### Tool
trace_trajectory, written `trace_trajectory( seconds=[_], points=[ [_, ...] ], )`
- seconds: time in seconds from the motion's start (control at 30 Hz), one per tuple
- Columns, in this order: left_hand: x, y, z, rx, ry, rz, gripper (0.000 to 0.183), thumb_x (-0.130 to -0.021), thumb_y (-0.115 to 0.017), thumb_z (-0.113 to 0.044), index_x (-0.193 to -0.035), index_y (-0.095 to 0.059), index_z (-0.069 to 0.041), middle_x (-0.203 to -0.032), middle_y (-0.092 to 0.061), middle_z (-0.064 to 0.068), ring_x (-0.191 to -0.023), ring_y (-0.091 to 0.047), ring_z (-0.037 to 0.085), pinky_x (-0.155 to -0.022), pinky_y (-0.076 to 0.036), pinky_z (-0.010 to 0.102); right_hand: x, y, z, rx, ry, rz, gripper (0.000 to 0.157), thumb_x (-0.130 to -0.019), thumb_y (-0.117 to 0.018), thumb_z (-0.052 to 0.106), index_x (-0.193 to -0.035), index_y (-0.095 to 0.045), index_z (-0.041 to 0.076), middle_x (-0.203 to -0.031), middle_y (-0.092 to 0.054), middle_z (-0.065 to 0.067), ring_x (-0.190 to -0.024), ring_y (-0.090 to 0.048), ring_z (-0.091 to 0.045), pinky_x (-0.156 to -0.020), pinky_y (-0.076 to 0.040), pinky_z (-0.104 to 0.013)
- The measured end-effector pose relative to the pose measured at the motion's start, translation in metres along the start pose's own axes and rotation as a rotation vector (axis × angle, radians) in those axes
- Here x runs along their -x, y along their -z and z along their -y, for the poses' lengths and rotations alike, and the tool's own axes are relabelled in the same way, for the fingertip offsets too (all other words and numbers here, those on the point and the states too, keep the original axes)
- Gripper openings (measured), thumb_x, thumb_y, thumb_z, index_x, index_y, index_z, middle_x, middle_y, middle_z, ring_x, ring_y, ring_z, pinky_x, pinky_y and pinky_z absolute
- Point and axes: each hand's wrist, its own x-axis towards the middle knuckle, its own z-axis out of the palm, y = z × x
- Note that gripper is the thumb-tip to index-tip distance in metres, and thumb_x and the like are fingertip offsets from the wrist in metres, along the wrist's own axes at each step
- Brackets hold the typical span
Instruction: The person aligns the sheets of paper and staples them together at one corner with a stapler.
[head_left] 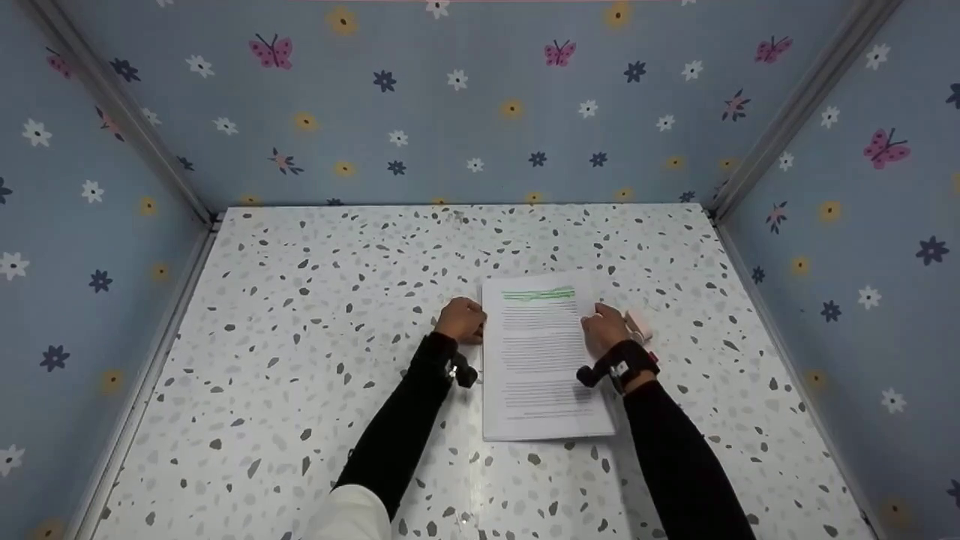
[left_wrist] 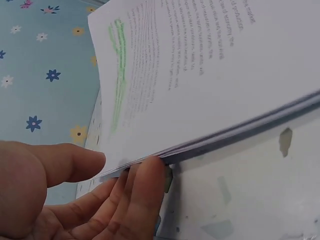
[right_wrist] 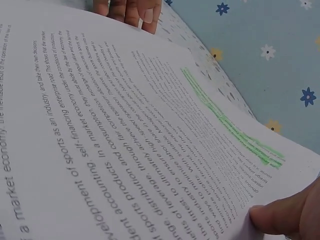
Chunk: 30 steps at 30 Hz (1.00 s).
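Observation:
A stack of printed paper (head_left: 540,360) lies between the two hands, with green highlighter strokes (head_left: 538,294) across its upper lines. My left hand (head_left: 461,320) is at the stack's left edge. In the left wrist view its fingers (left_wrist: 150,182) touch the edge from the side and below, while the thumb (left_wrist: 75,162) extends near the same edge. On the opposite side my right hand (head_left: 604,330) holds the right edge. Its thumb (right_wrist: 280,215) presses on the top sheet, which bows upward; the other fingers are hidden beneath the paper.
A small pale pink object (head_left: 639,325) sits just right of the right hand, partly covered by it. The speckled white table (head_left: 300,337) is bounded by blue flowered panels (head_left: 465,105) at the back and both sides.

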Motion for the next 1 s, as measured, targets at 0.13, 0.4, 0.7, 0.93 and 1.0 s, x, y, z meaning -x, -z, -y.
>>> trace_trajectory(
  seconds=[0.13, 0.4, 0.7, 0.93, 1.0],
  points=[
    [0.001, 0.004, 0.001, -0.007, 0.001, 0.021, 0.032, -0.103, -0.057, -0.02, -0.128, -0.062, 0.0, -0.093, -0.068, 0.011, -0.076, -0.068, 0.02, -0.068, -0.056, 0.031, 0.0, 0.0, 0.005, 0.018, -0.003, 0.008, 0.063, -0.105, -0.045, 0.018, -0.159, -0.02, -0.003, -0.166, -0.014, -0.019, -0.152, -0.017, -0.036, -0.117, -0.029, -0.05],
    [0.001, 0.01, 0.008, 0.02, -0.061, 0.034, 0.028, -0.106, -0.051, -0.024, -0.103, -0.063, 0.002, -0.085, -0.058, 0.008, -0.073, -0.055, 0.019, -0.065, -0.044, 0.03, -0.004, -0.011, 0.016, -0.036, -0.006, -0.006, 0.06, -0.104, -0.048, 0.018, -0.157, -0.029, -0.002, -0.161, -0.03, -0.021, -0.146, -0.032, -0.034, -0.114, -0.032, -0.048],
    [-0.001, 0.024, 0.017, 0.172, -0.092, -0.011, 0.039, -0.109, -0.036, -0.017, -0.14, -0.049, 0.005, -0.131, -0.057, 0.022, -0.116, -0.053, 0.029, -0.105, -0.038, 0.042, -0.001, -0.047, 0.034, -0.231, 0.03, -0.063, 0.046, -0.101, -0.049, 0.013, -0.146, -0.051, 0.002, -0.142, -0.056, -0.015, -0.128, -0.048, -0.028, -0.116, -0.025, -0.045],
    [0.004, 0.034, 0.026, 0.131, -0.092, -0.082, 0.036, -0.109, -0.035, -0.014, -0.135, -0.051, 0.005, -0.13, -0.057, 0.023, -0.119, -0.052, 0.032, -0.107, -0.037, 0.045, 0.0, -0.069, 0.04, -0.299, -0.003, -0.062, 0.045, -0.103, -0.047, 0.018, -0.146, -0.051, 0.007, -0.132, -0.06, -0.012, -0.117, -0.052, -0.028, -0.11, -0.033, -0.044],
    [0.005, 0.035, 0.029, 0.14, -0.093, -0.082, 0.037, -0.109, -0.034, -0.014, -0.136, -0.05, 0.006, -0.13, -0.057, 0.024, -0.119, -0.052, 0.032, -0.107, -0.037, 0.045, 0.001, -0.072, 0.04, -0.308, 0.016, -0.06, 0.043, -0.103, -0.047, 0.017, -0.144, -0.052, 0.005, -0.129, -0.061, -0.013, -0.114, -0.053, -0.028, -0.107, -0.035, -0.042]
  ],
)
